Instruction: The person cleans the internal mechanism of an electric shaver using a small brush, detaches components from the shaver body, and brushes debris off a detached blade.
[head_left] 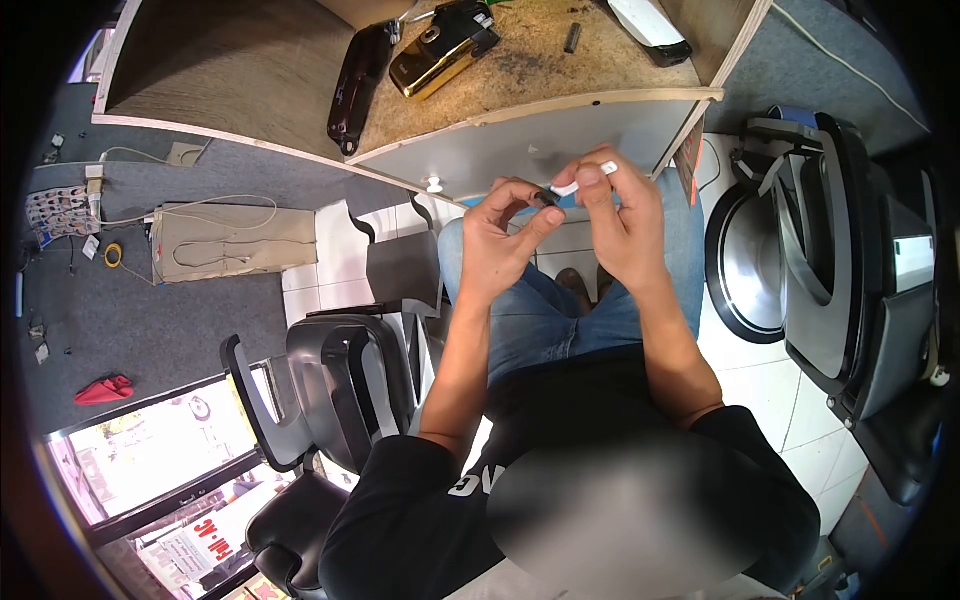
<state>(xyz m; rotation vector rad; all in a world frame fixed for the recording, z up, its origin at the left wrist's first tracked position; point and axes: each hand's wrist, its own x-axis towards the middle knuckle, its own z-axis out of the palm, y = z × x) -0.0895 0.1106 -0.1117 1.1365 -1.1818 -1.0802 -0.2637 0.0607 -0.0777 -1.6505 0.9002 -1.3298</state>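
Above the lap, my left hand [508,235] pinches a small dark piece [546,198] between thumb and fingers. My right hand [622,220] is closed around a slim white tool [584,181], whose left tip meets the dark piece. What the dark piece is cannot be made out. Beyond the hands, a gold and black clipper [440,52] and a dark red clipper [361,85] lie on a wooden shelf [530,75]. A small dark bar [572,38] and a white device with a black end [648,27] also lie there.
A drawer front with a white knob [433,185] is just beyond the hands. Black chairs [345,385] stand at the left. At the right is a chair with a round metal base [750,262]. A flattened cardboard piece [235,243] and a red cloth [104,390] are at the far left.
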